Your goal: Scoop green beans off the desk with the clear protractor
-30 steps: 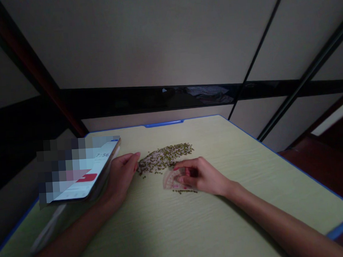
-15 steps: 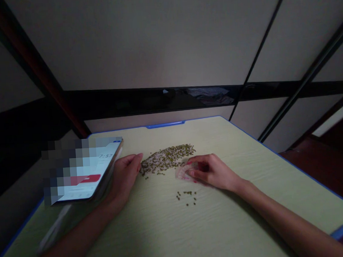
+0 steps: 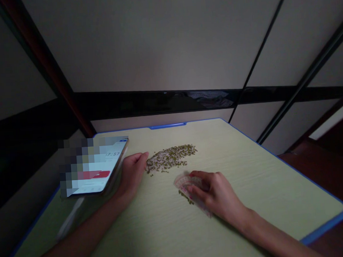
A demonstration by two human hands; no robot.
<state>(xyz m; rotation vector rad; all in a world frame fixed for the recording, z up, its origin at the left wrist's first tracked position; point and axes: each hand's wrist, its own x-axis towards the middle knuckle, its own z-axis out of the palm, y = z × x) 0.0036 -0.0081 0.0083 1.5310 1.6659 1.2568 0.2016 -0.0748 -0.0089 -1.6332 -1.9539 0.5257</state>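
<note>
The right hand (image 3: 222,191) holds a clear protractor (image 3: 180,179) between thumb and fingers, a narrow grip taken from the right side, with the protractor near the table (image 3: 249,158); whether it lies quite flat I cannot tell. Its long straight edge runs slantwise, from far left to near right, and its curved side is turned up toward the fingers.

Along the outer side of that edge, just beside it, is a short row of beans (image 3: 186,197). The row follows the same slant and lies left of the right hand, with the protractor between them, so the right hand is the nearer of the 2.

The larger pile of beans (image 3: 173,158) sits apart, beyond the protractor and to the left. Its long axis goes across the table, rising slightly toward the far right.

The left hand (image 3: 134,169) is at the pile's left end, fingers curled and thumb close to the forefinger; I cannot tell whether it holds anything.

A phone (image 3: 107,169) leans left of the left hand, its lit screen showing digits that end in 57.
</note>
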